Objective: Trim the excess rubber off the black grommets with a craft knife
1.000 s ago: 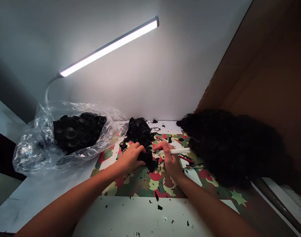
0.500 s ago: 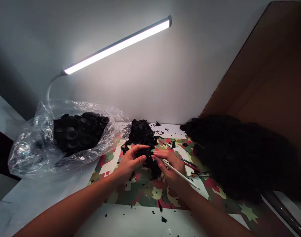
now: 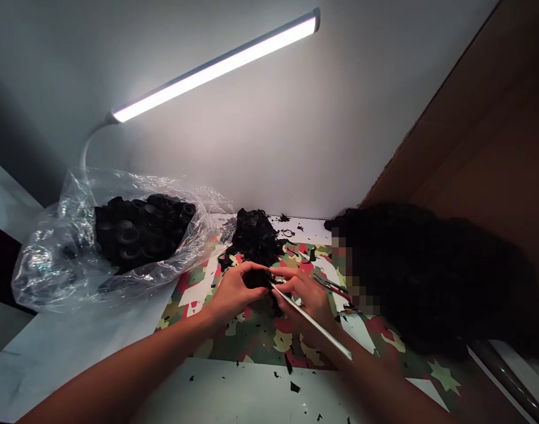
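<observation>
My left hand [image 3: 234, 293] is curled into a C, thumb and forefinger closed on a small black piece [image 3: 267, 274] at their tips. Its exact shape is hard to make out against the dark scraps. My right hand [image 3: 311, 297] grips a slim white pen-like tool [image 3: 316, 324], whose upper end meets the fingertips of my left hand. The tool's working tip is too small to see clearly. Behind both hands rises a heap of black scraps [image 3: 255, 232], lying on a camouflage-patterned mat [image 3: 234, 344].
At left, a clear plastic bag [image 3: 43, 265] holds many black ring-shaped parts [image 3: 130, 235]. A dark mass [image 3: 432, 277] fills the right side beside a cardboard panel [image 3: 494, 135]. Red-handled tweezers-like tools [image 3: 333, 287] lie right of my hand. A bar lamp [image 3: 220, 68] hangs overhead.
My left thumb and forefinger have closed together at the tips, and my right fingers have come up against them. The white tool's lower end has swung down toward me. The view has shifted slightly.
</observation>
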A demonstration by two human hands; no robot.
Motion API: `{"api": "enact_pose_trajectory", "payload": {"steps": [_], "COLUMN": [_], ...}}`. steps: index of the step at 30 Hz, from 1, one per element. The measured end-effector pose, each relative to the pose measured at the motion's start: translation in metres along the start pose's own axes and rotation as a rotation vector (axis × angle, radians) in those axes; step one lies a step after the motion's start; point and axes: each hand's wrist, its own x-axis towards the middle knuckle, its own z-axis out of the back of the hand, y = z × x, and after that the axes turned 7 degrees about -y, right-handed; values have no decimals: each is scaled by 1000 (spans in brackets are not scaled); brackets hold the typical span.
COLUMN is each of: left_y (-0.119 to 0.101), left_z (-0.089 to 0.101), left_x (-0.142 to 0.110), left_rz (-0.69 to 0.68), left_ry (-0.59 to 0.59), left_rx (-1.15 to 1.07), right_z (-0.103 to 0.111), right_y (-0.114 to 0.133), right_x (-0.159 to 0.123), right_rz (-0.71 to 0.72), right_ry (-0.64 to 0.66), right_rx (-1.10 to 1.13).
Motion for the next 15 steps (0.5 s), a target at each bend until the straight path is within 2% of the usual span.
{"api": "enact_pose_trajectory", "payload": {"steps": [4,7,11,15], "left_y": [-1,-1,0,3], "left_z": [0,-1,0,-1], "left_x": [-3,-3,-3,-3], "left_rz": [-110,-140,-188,-253], "left_ry": [-17,-21,-29,-37], "left_rx": [75,82,203,297], "right_z": [-3,-3,-3,-7], "right_y": [2,2,3,5], "right_x": [1,3,4,3], "right_rz": [39,54,94,202], "right_ry": [81,124,135,109], "right_rx": [-15,-8,-41,-99]}}
